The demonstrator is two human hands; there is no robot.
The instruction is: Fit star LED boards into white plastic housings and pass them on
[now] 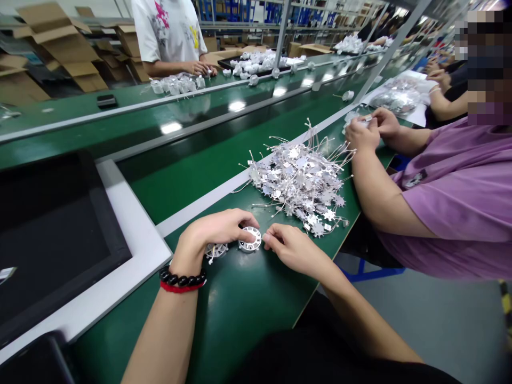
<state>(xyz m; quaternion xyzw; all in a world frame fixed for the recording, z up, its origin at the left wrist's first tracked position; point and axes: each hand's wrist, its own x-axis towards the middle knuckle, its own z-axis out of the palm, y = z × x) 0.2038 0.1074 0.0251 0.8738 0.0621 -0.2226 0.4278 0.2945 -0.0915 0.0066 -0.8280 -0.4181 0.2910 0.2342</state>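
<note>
My left hand [218,228], with a black bead bracelet and a red cord on its wrist, rests its fingertips on a white slotted plastic ring [250,239]. A second, similar ring [216,250] with short wires lies partly under that palm. My right hand [295,249] sits just right of the first ring, its fingertips at the ring's edge; whether they hold anything is hidden. Beyond both hands lies a heap of star-shaped silver circuit boards with wire leads [300,184] on the green bench [240,314].
A white-edged black tray [60,240] lies left of my hands. A person in a purple shirt [452,197] works at my right, close beside the heap. Across the long green conveyor, other people handle white parts. Cardboard boxes stand at the back.
</note>
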